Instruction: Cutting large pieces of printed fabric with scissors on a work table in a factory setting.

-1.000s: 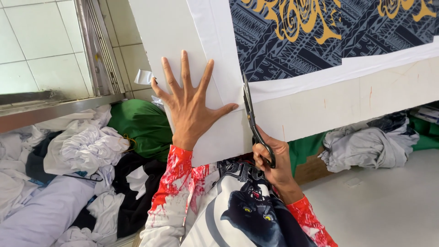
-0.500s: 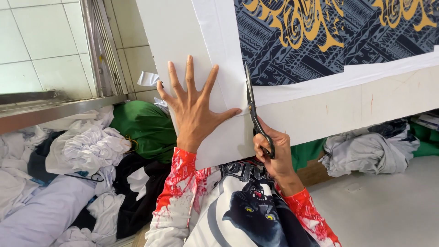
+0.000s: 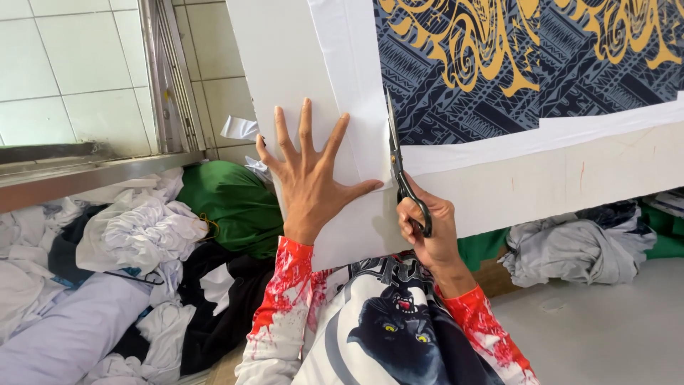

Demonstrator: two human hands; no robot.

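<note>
— Scissors (image 3: 400, 171) first: where are they, and who has them?

— Right hand (image 3: 427, 232) has them, fingers curled tight through the black handle loops at the lower middle of the view. The blades point up and away, lying along the edge where the white margin meets the dark printed part of the sheet (whether the blades themselves are parted or closed I cannot tell, they read as one thin line).

— And the other hand?

— Left hand (image 3: 308, 178) lies palm-down on the white paper strip (image 3: 349, 78), all five fingers spread wide apart, thumb reaching toward the scissors. It presses flat and grips nothing.

— What is the sheet?

— A large printed sheet (image 3: 513, 64) with a dark blue geometric ground and gold ornamental figures, bordered in white. It lies on a pale white table (image 3: 570, 185) that fills the upper right.

— Sleeves?

— Red-and-white spattered sleeves (image 3: 285, 299) on both arms, and a shirt front (image 3: 399, 328) showing a black big cat's head.

— Around the table?

— Heaps of clothing on the floor: a white pile (image 3: 135, 228) at left, a green bundle (image 3: 228, 203) just beside the left wrist, black cloth (image 3: 214, 314) below it, and a grey bundle (image 3: 577, 249) under the table edge at right. Behind, a tiled wall (image 3: 64, 64) and a metal frame (image 3: 167, 78).
</note>
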